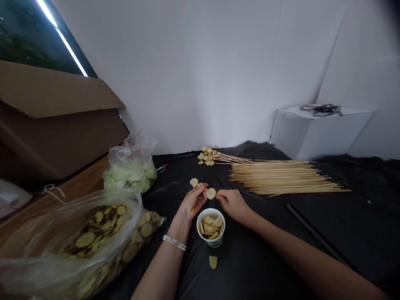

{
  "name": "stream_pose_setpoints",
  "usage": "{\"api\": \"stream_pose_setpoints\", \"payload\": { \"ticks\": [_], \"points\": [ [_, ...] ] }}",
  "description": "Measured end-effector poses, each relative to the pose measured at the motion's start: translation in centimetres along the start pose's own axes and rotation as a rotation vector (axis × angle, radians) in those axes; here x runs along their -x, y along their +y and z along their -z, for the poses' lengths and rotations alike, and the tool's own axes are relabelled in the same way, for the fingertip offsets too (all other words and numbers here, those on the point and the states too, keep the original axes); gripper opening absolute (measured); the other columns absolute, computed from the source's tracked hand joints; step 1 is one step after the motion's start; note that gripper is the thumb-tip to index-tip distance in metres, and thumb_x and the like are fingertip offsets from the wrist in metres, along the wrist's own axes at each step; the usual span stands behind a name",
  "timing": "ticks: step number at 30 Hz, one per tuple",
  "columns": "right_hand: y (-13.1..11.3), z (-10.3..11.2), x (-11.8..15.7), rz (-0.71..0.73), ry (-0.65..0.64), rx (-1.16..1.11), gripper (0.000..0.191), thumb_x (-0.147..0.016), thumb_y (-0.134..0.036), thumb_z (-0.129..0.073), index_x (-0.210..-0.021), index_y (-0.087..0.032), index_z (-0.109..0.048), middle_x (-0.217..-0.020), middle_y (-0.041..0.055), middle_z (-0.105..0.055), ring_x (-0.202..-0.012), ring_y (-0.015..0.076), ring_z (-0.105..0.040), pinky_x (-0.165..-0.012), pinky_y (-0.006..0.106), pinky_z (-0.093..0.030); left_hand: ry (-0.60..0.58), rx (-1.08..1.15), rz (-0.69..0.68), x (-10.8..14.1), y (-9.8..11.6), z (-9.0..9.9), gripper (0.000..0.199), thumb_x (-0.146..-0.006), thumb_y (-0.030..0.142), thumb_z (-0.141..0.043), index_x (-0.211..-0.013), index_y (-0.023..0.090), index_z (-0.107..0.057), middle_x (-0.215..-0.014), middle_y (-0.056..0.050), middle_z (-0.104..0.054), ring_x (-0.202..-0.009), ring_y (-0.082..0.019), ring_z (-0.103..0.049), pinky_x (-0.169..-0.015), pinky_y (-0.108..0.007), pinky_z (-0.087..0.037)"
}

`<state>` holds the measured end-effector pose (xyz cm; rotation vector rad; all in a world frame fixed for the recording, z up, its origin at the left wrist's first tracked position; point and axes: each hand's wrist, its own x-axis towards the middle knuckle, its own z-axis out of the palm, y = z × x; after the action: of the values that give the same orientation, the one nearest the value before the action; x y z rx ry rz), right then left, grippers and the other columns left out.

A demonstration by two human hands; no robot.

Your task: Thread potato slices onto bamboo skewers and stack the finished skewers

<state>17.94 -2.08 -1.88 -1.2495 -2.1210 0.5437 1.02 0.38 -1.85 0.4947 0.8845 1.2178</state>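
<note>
My left hand (194,200) is closed around a thin skewer that is mostly hidden by the fingers. One pale potato slice (193,182) sticks out beyond that hand. Between the hands is a round potato slice (211,193), its flat face towards me. The fingertips of my right hand (233,204) pinch at its right edge; whether they also touch the stick cannot be made out. Just below the hands stands a white paper cup (215,242) filled with cut potato slices (212,225). A single slice (213,262) lies on the black sheet in front of the cup.
Loaded skewers (208,156) lie at the back beside a wide pile of bare bamboo sticks (281,177). At left are an open plastic bag of slices (103,233), a bag of pale green pieces (131,171) and a cardboard box (59,133). A white box (312,129) stands back right.
</note>
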Motion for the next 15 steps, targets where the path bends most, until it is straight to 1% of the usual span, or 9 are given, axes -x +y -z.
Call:
{"api": "stream_pose_setpoints", "payload": {
  "ticks": [2,4,6,9,11,13,15],
  "points": [
    [0.07,-0.12,0.15,0.041,0.036,0.082,0.026,-0.089,-0.018,-0.04,-0.082,-0.018,-0.065,-0.082,0.0059,-0.069,-0.074,0.0145,-0.061,-0.066,0.022,-0.038,0.006,-0.002,0.006,-0.06,-0.07,-0.04,0.008,-0.082,0.009,-0.06,-0.08,0.007,-0.067,-0.063,-0.003,-0.061,-0.054,-0.005,-0.057,-0.051,-0.012,-0.048],
    [0.06,-0.17,0.25,0.046,0.047,0.109,0.027,-0.088,-0.016,-0.039,-0.084,-0.018,-0.065,-0.083,0.0067,-0.069,-0.075,0.0146,-0.061,-0.066,0.022,-0.037,0.007,-0.002,0.011,-0.1,-0.15,-0.06,0.008,-0.082,0.009,-0.06,-0.08,0.007,-0.067,-0.064,-0.003,-0.061,-0.054,-0.005,-0.057,-0.051,-0.012,-0.048],
    [0.02,-0.13,0.18,0.016,0.042,0.033,0.026,-0.087,-0.017,-0.041,-0.08,-0.018,-0.066,-0.078,0.0052,-0.07,-0.071,0.0134,-0.061,-0.064,0.021,-0.037,0.005,-0.005,0.01,-0.1,-0.23,-0.04,0.007,-0.081,0.01,-0.061,-0.081,0.008,-0.067,-0.064,-0.002,-0.061,-0.054,-0.005,-0.057,-0.051,-0.013,-0.049],
    [0.0,0.01,-0.11,-0.068,-0.005,-0.121,0.024,-0.085,-0.019,-0.047,-0.071,-0.018,-0.066,-0.064,0.0012,-0.067,-0.059,0.0122,-0.058,-0.058,0.02,-0.037,0.002,-0.015,0.003,-0.01,-0.24,-0.03,0.006,-0.08,0.011,-0.063,-0.081,0.008,-0.068,-0.065,-0.002,-0.061,-0.053,-0.004,-0.057,-0.052,-0.013,-0.048],
    [-0.01,0.11,-0.25,-0.093,-0.028,-0.164,0.023,-0.084,-0.02,-0.049,-0.069,-0.018,-0.066,-0.059,-0.0002,-0.064,-0.056,0.0123,-0.056,-0.056,0.02,-0.037,0.0,-0.022,0.002,0.07,-0.15,-0.08,0.007,-0.08,0.013,-0.064,-0.082,0.008,-0.068,-0.064,-0.002,-0.061,-0.052,-0.004,-0.056,-0.051,-0.013,-0.048],
    [-0.03,0.17,-0.26,-0.075,0.017,-0.138,0.023,-0.085,-0.02,-0.048,-0.072,-0.018,-0.066,-0.063,0.0004,-0.065,-0.06,0.0127,-0.058,-0.059,0.021,-0.038,0.011,-0.036,0.006,0.12,0.02,-0.17,0.013,-0.08,0.02,-0.065,-0.085,0.008,-0.068,-0.064,-0.002,-0.061,-0.052,-0.005,-0.057,-0.05,-0.013,-0.048],
    [-0.06,0.24,-0.17,-0.034,0.117,-0.037,0.022,-0.087,-0.019,-0.045,-0.081,-0.018,-0.067,-0.074,0.0026,-0.067,-0.069,0.0137,-0.059,-0.065,0.022,-0.039,0.035,-0.065,0.005,0.18,0.18,-0.28,0.024,-0.078,0.031,-0.066,-0.09,0.01,-0.068,-0.069,-0.003,-0.064,-0.053,-0.006,-0.058,-0.049,-0.015,-0.048]
  ]
}}
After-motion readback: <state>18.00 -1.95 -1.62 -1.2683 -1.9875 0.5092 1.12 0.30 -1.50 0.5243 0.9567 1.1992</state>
